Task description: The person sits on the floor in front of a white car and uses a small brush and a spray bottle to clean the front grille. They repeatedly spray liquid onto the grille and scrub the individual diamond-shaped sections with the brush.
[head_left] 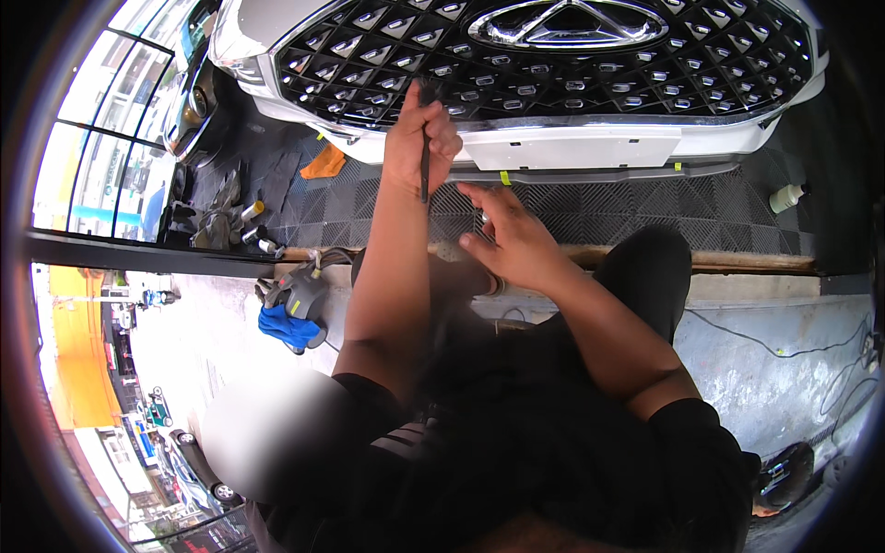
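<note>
My left hand [419,143] is closed around a slim black brush [425,170]. Its handle hangs down past my wrist, and its dark bristle end reaches the lower part of a car's grille [544,88]. That grille is black with many small chrome pieces, set in a white front bumper [572,149]. Lower and to the right, my right hand [516,235] is in the air before the bumper, its index finger and thumb apart. I see nothing held in it, though a small bright spot shows by its fingers.
An orange cloth [323,162] lies on the dark ribbed mat [636,207]. A pale bottle [786,197] stands at the far right. Left of my arm is a grey machine [302,293] with a blue cloth [288,325]. A cable [779,350] crosses the floor at right. Another car [195,101] stands at the left.
</note>
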A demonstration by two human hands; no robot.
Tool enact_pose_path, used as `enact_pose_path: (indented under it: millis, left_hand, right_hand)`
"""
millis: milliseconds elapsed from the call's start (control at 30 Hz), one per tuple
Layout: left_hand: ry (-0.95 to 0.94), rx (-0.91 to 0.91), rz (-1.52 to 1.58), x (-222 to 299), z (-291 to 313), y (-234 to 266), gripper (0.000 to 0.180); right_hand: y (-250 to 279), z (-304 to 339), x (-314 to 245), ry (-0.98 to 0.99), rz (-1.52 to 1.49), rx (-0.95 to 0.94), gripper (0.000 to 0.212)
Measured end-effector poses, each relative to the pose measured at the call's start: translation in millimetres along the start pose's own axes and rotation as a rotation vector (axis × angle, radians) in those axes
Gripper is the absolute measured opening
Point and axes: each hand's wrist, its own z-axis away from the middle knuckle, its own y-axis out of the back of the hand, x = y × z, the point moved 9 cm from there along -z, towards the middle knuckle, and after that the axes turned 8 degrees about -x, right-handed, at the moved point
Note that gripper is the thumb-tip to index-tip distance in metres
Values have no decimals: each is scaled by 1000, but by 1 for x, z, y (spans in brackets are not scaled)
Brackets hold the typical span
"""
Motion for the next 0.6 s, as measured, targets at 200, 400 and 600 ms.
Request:
enact_pose_path:
  millis: [200, 400, 600]
  left_hand:
    - [34, -16, -87, 0, 6, -8, 56]
    - [58, 107, -171, -7, 7, -8, 66]
    - [103, 153, -174, -8, -1, -4, 75]
  right_hand:
    - [5, 4, -4, -20, -8, -42, 70]
    - [2, 1, -3, -21, -41, -65, 68]
    - [-3, -1, -3, -18, -38, -81, 65]
